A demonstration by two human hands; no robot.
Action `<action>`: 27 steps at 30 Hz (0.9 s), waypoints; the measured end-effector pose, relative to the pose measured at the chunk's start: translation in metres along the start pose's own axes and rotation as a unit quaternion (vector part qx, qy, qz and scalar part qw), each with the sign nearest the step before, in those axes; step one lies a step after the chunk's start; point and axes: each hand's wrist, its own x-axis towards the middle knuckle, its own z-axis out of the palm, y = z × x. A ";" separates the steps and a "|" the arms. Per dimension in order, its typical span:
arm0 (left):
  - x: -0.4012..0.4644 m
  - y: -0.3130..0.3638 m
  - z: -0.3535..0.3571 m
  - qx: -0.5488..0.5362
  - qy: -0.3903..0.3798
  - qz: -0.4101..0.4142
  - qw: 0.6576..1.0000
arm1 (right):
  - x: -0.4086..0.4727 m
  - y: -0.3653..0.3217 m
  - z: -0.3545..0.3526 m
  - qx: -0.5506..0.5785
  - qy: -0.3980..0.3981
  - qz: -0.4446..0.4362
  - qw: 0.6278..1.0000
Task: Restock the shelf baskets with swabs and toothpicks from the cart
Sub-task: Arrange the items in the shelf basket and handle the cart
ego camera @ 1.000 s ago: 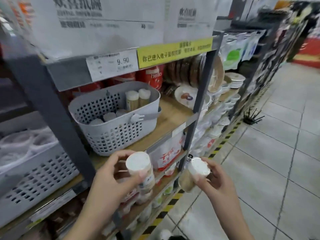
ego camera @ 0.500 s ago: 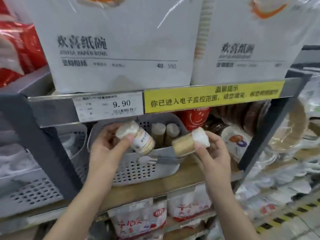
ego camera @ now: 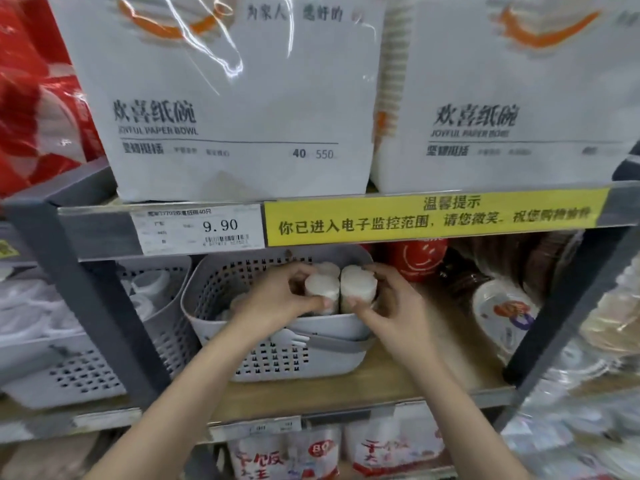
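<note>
Where earlier held before shelf, left hand [ego camera: 277, 299] and right hand [ego camera: 391, 303] now grip jars [ego camera: 341, 289] inside basket [ego camera: 311, 362].

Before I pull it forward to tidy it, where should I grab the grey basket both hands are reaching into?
Probably by the front handle on the grey basket, coming straight from the aisle. It lies folded against the front wall, and the shelf edge above blocks a reach from overhead.
</note>
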 end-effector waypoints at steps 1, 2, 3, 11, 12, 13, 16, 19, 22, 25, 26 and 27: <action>0.000 -0.001 0.000 0.009 -0.007 -0.002 1.000 | 0.000 0.000 0.000 -0.014 -0.010 -0.004 1.000; 0.001 -0.002 0.000 0.012 -0.015 -0.004 1.000 | 0.001 0.002 -0.001 -0.024 -0.018 -0.006 1.000; 0.002 -0.003 0.000 0.012 -0.022 -0.006 1.000 | 0.001 0.003 -0.001 -0.034 -0.023 -0.011 0.999; 0.007 -0.007 -0.004 -0.005 -0.079 -0.041 0.996 | 0.007 0.013 -0.005 -0.179 -0.069 -0.088 0.977; 0.007 -0.007 -0.005 -0.021 -0.085 -0.046 0.995 | 0.007 0.015 -0.004 -0.188 -0.072 -0.096 0.975; 0.007 -0.007 -0.006 -0.036 -0.093 -0.049 0.994 | 0.007 0.015 -0.003 -0.192 -0.074 -0.101 0.973; 0.006 -0.005 -0.009 -0.049 -0.107 -0.052 0.992 | 0.006 0.017 -0.003 -0.185 -0.072 -0.098 0.975; 0.006 -0.004 -0.008 -0.059 -0.074 -0.046 0.994 | 0.006 0.018 -0.002 -0.176 -0.068 -0.098 0.977; 0.007 -0.003 -0.006 -0.060 -0.061 -0.040 0.996 | 0.004 0.021 0.000 -0.163 -0.065 -0.105 0.979; 0.010 -0.004 -0.002 -0.053 -0.114 -0.049 0.991 | 0.003 0.023 0.002 -0.145 -0.056 -0.106 0.982; 0.010 -0.005 -0.002 -0.047 -0.124 -0.051 0.990 | 0.002 0.024 0.003 -0.141 -0.054 -0.107 0.983; 0.010 -0.006 -0.002 -0.043 -0.124 -0.053 0.990 | 0.001 0.025 0.003 -0.138 -0.053 -0.109 0.983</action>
